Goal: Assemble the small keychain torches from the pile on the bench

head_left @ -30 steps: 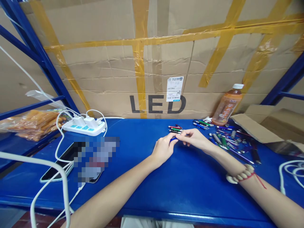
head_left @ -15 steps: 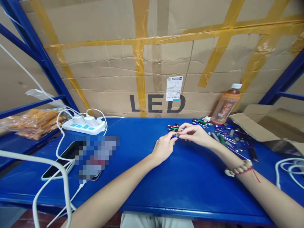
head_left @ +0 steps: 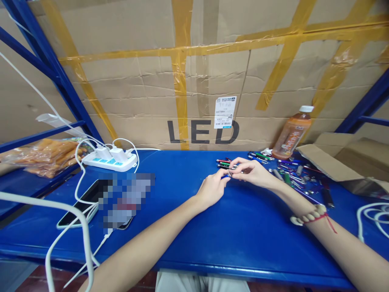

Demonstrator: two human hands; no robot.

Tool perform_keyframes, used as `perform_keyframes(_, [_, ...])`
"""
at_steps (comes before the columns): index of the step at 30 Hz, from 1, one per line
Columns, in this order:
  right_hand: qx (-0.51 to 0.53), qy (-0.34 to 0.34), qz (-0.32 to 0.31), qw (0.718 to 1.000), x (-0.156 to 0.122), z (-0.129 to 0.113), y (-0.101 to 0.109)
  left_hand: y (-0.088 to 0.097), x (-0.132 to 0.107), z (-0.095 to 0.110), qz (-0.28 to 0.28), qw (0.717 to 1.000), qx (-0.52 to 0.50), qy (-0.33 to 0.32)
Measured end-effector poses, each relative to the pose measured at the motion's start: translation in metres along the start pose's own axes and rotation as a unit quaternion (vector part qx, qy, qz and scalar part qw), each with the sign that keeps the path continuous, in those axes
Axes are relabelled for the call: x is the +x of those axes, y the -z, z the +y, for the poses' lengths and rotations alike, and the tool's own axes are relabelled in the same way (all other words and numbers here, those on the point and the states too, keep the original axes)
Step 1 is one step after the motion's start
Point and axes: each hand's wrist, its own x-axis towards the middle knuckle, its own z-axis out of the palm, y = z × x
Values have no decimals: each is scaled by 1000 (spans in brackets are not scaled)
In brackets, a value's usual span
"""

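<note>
My left hand (head_left: 212,187) is closed around a small blue pen-like piece (head_left: 225,177) with a silver end, most of it hidden by the fingers. The fingertips of my right hand (head_left: 253,172) pinch at that silver end, just to the right of my left fingertips. Directly behind the hands lie several slim pens (head_left: 224,165) in red, green and dark colours. Beside my right forearm is a loose pile of coloured pens and small metal parts (head_left: 293,174), too small to tell apart one by one.
An orange drink bottle (head_left: 290,136) and an open cardboard box (head_left: 326,156) stand right. A white power strip (head_left: 111,163), cables, a phone (head_left: 82,209) and a blurred-out item (head_left: 129,202) occupy the left of the blue table (head_left: 188,239). A large carton (head_left: 146,89) walls off the back.
Both hands stay together at the blue piece, with the right fingertips shifting slightly against its silver end. The whole view has moved a little.
</note>
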Motion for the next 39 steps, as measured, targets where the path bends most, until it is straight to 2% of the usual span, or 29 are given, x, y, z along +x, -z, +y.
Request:
perform_keyframes(5, [-23, 15, -42, 999, -1, 0, 2, -1, -1, -3, -35, 999, -11, -18])
perform_keyframes(9, [-34, 17, -45, 998, -2, -5, 1, 0, -2, -4, -53, 998, -4, -25])
perform_keyframes(14, [-74, 15, -33, 997, -2, -10, 0, -1, -2, -6, -50, 998, 5, -24])
perform_keyframes(25, [-60, 12, -35, 998, -3, -2, -1, 1, -3, -5, -56, 998, 8, -27])
perform_keyframes(39, [-100, 46, 9, 994, -2, -2, -6, 1, -3, -1, -24, 998, 52, -13])
